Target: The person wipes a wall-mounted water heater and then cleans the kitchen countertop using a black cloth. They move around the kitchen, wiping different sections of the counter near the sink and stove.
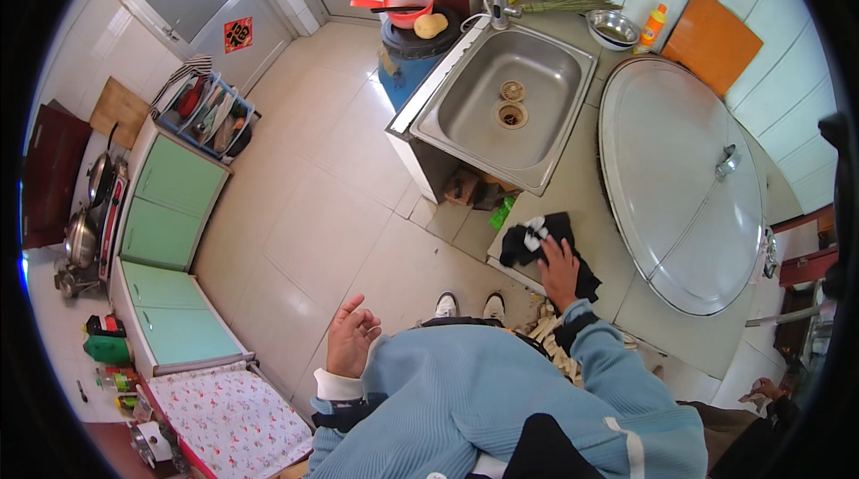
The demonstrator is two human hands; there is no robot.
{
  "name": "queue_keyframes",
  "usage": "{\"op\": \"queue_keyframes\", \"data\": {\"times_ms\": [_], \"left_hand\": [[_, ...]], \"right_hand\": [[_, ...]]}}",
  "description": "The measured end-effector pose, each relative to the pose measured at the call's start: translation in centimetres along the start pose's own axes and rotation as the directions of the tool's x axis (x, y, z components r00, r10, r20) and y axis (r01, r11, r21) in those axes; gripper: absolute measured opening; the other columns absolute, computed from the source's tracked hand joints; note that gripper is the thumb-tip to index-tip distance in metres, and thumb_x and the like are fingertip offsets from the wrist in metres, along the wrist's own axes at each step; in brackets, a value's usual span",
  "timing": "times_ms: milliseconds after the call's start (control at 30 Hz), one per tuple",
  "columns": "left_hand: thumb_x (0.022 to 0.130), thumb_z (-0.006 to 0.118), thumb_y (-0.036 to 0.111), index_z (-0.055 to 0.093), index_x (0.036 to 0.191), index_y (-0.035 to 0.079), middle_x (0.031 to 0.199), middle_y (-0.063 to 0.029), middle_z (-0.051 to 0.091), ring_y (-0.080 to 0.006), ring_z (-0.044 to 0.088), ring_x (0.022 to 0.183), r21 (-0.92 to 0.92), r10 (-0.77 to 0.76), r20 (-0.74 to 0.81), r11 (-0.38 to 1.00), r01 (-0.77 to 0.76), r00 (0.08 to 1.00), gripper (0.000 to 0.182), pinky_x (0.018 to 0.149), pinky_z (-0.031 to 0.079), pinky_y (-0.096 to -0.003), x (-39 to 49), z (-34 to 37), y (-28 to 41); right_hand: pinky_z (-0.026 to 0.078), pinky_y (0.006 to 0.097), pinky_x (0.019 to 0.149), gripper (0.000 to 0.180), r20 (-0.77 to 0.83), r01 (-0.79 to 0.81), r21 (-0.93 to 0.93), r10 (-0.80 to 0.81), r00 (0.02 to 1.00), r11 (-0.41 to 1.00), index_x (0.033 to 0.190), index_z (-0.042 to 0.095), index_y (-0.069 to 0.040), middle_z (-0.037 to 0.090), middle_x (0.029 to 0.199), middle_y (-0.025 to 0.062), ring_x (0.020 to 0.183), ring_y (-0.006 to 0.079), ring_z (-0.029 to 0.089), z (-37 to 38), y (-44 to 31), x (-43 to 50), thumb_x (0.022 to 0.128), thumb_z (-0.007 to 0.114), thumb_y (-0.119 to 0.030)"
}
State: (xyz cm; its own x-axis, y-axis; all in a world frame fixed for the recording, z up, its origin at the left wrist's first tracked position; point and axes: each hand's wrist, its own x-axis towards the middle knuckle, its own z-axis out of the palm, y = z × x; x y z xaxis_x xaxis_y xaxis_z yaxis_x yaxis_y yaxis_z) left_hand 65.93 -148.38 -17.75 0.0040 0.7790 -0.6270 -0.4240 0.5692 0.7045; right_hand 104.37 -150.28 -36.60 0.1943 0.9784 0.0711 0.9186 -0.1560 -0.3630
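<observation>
My right hand rests with spread fingers on a black cloth with a white patch, which lies crumpled at the edge of the tiled counter. Whether the fingers grip the cloth I cannot tell. My left hand is raised in front of my body over the floor, fingers partly curled, with nothing in it. Beyond the cloth sits a stainless steel sink with a drain strainer lying beside its drain hole. A large round metal lid with a handle covers much of the counter on the right.
A blue barrel beside the sink bears a red plastic dipper and a yellowish gourd. A metal bowl and an orange board stand behind the lid. Green cabinets line the left. Another person's hand shows at lower right.
</observation>
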Motion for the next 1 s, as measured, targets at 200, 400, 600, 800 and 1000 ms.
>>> {"op": "queue_keyframes", "data": {"times_ms": [200,400,600,800,1000], "left_hand": [[0.086,0.051,0.010,0.043,0.120,0.005,0.082,-0.0039,0.056,-0.0163,0.058,0.075,0.012,-0.021,0.078,1.000,0.020,0.997,0.035,0.068,0.050,-0.0289,1.4,1.3,0.2],[0.086,0.050,0.009,0.042,0.120,0.005,0.082,-0.0039,0.056,-0.0165,0.058,0.075,-0.008,-0.029,0.067,1.000,0.030,0.997,0.035,0.067,0.050,-0.0287,1.7,1.8,0.2],[0.086,0.049,0.008,0.042,0.120,0.004,0.080,-0.0026,0.055,-0.0147,0.056,0.075,-0.007,0.001,-0.034,1.000,-0.001,0.999,0.035,0.068,0.047,-0.0278,0.5,1.5,0.2],[0.087,0.050,0.012,0.040,0.124,0.006,0.082,-0.0017,0.055,-0.0144,0.055,0.076,-0.036,0.025,-0.126,0.999,-0.029,0.992,0.038,0.068,0.047,-0.0284,-1.5,-0.3,-0.7],[0.086,0.051,0.013,0.040,0.123,0.006,0.082,-0.0018,0.055,-0.0147,0.055,0.076,-0.037,0.024,-0.162,0.999,-0.030,0.987,0.040,0.068,0.048,-0.0285,-2.2,-0.5,-1.4]], "right_hand": [[0.031,0.0423,0.093,0.047,0.072,0.088,-0.028,-0.086,0.994,0.996,0.125,0.047,-0.020,0.041,0.134,-0.0019,0.127,0.0268,0.032,-2.6,0.9,-6.3,0.080,0.059,-0.016],[0.029,0.0427,0.096,0.047,0.058,-0.046,0.098,0.040,0.998,0.994,0.124,0.047,-0.017,0.043,0.134,0.0017,0.128,0.0274,0.032,-3.3,1.8,-7.3,0.079,0.056,-0.006],[0.029,0.0441,0.097,0.044,-0.061,-0.062,0.047,0.065,0.996,0.997,0.125,0.046,-0.017,0.042,0.134,0.0002,0.128,0.0275,0.032,-1.8,3.4,-1.4,0.082,0.053,-0.007],[0.030,0.0486,0.097,0.038,-0.124,-0.237,0.063,0.243,0.962,0.969,0.124,0.047,-0.018,0.043,0.134,-0.0003,0.127,0.0286,0.033,0.3,4.8,6.6,0.087,0.051,-0.012],[0.029,0.0535,0.095,0.037,-0.144,-0.432,0.099,0.443,0.885,0.896,0.124,0.047,-0.017,0.041,0.136,-0.0005,0.128,0.0308,0.031,1.7,3.2,9.6,0.087,0.053,-0.016]]}}
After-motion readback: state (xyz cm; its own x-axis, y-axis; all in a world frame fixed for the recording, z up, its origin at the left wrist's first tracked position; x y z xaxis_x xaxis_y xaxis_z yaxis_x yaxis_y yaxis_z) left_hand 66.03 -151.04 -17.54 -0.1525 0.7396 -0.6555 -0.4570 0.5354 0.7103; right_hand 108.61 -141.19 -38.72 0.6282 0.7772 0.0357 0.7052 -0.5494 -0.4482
